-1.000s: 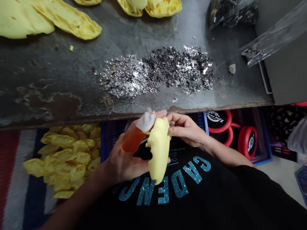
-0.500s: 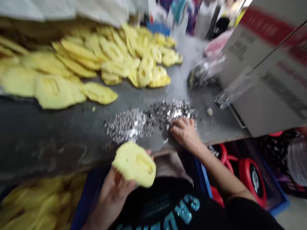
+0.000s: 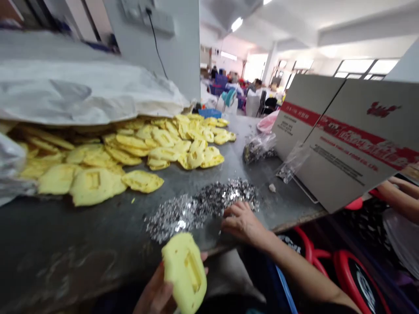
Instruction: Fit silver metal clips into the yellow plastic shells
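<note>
In the head view my left hand (image 3: 159, 291) grips a yellow foam piece (image 3: 185, 272) by its sides. The piece is tilted up, with a rectangular slot and small holes facing me. My right hand (image 3: 240, 221) rests at the near edge of a heap of small shiny metal parts (image 3: 209, 203) on the dark table (image 3: 108, 235). Its fingers are bent and drawn together; the fingertips are hidden, so what they pinch cannot be made out. Many similar yellow foam pieces (image 3: 98, 183) lie piled behind, at the left.
A white sack (image 3: 81, 93) lies over the back of the foam pile. At right stand a printed carton (image 3: 347, 144) and clear bags of small parts (image 3: 260, 146). Red-rimmed round items (image 3: 356, 279) sit below the table edge. Another person's arm (image 3: 401, 196) shows at far right.
The view has tilted upward, showing more of the room. My left hand has turned the foam piece more upright. My right hand stays at the metal parts, its fingers slightly nearer the edge.
</note>
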Motion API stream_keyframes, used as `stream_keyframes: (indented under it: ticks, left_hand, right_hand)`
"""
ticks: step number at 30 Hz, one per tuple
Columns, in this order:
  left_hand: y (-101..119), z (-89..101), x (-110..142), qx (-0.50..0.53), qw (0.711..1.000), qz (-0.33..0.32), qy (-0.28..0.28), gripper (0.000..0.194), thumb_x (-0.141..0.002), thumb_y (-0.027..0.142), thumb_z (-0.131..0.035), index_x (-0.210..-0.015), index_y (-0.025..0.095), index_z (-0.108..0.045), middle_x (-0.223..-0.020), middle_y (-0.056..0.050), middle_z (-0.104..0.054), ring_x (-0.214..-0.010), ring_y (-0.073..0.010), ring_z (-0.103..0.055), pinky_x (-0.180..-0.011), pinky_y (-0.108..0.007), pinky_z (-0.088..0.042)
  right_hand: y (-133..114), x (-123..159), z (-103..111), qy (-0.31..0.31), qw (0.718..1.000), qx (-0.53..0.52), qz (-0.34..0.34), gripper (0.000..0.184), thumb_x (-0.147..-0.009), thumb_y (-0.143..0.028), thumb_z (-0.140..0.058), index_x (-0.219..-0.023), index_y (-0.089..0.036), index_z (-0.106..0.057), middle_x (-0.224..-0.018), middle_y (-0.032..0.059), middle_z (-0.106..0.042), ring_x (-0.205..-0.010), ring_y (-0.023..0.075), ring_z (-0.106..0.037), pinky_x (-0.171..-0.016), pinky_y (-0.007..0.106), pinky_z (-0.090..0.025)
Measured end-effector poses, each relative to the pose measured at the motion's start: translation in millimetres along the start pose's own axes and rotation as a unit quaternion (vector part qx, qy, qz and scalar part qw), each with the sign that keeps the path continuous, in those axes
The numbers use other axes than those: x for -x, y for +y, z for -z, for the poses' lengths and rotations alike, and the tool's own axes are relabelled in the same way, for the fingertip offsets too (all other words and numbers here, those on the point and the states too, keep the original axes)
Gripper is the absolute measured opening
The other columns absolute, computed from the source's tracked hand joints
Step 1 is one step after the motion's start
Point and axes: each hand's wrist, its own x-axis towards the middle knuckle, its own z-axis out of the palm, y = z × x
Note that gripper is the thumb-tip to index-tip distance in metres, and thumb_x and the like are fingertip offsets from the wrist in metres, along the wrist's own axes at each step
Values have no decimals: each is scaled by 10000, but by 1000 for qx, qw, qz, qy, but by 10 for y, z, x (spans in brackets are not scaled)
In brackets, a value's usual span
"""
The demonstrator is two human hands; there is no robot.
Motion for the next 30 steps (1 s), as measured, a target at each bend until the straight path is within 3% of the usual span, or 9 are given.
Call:
stream_keyframes:
  ticks: [2,4,6,8,12,15,19,25,30]
  left_hand:
    - [-7,-67,138,26,999,37,-3,464,-915,842,-733,-1356,718,-804,-1446,120,-862,-1399,-435,-802,-1259,-591,-585]
    - [33,-137,255,68,996,48,-42,527,-986,768,-676,-1462,578,-798,-1506,46,-844,-1276,-414,-858,-1148,-550,-675]
    - [82,-196,307,91,992,39,-73,636,-1016,704,-677,-1585,424,-732,-1523,-45,-835,-1223,-401,-869,-1097,-515,-709]
    - [112,-243,308,105,991,38,-67,677,-1053,662,-668,-1638,322,-674,-1547,-101,-815,-1338,-399,-819,-1153,-509,-686]
    - [103,-326,269,113,992,36,-49,818,-1011,753,-758,-1623,217,-673,-1563,-205,-785,-1305,-424,-823,-1128,-579,-703]
    - [81,-390,236,111,994,8,-18,978,-944,851,-798,-1652,188,-671,-1511,-229,-806,-1336,-429,-805,-1008,-504,-756]
    - [97,-456,212,103,995,5,9,1037,-940,882,-789,-1738,242,-615,-1459,-187,-841,-1327,-388,-816,-902,-385,-770]
    - [142,-485,194,96,995,12,5,956,-955,819,-828,-1693,231,-676,-1453,-186,-846,-1295,-364,-838,-934,-376,-766]
    - [118,-482,174,105,994,17,-7,867,-968,802,-822,-1606,221,-740,-1482,-185,-835,-1347,-367,-821,-969,-374,-760]
  right_hand:
    - [-54,82,88,-37,999,-37,-2,78,-1071,-349,-846,-1105,-310,-904,-1184,41,-851,-1107,233,-610,-934,399,-357]
    - [-42,189,142,-68,994,-75,-29,165,-1130,-331,-752,-1161,-295,-910,-1119,80,-831,-1112,259,-582,-966,431,-335]
    - [17,310,157,-86,989,-108,-49,224,-1155,-275,-688,-1205,-307,-904,-1196,87,-831,-1170,273,-574,-1014,458,-322]
    - [70,437,166,-34,994,-100,-43,251,-1167,-265,-662,-1255,-331,-888,-1239,63,-838,-1171,262,-607,-1022,453,-346]
    - [53,658,237,92,984,-124,-87,272,-1136,-245,-702,-1365,-322,-826,-1256,45,-852,-1154,254,-698,-1008,437,-449]
    - [-24,735,257,126,975,-130,-131,135,-1106,-257,-754,-1193,-303,-846,-1154,30,-860,-1090,262,-730,-991,452,-473]
    - [-109,684,198,87,983,-102,-129,94,-1120,-317,-749,-1116,-302,-841,-1053,15,-839,-1051,268,-710,-952,454,-443]
    - [-139,508,114,44,989,-53,-130,137,-1121,-396,-744,-1072,-295,-822,-1002,23,-794,-1054,284,-651,-945,455,-400]
    - [-112,514,172,56,990,-59,-118,177,-1143,-378,-700,-1041,-280,-806,-962,18,-778,-1017,271,-645,-939,443,-397]
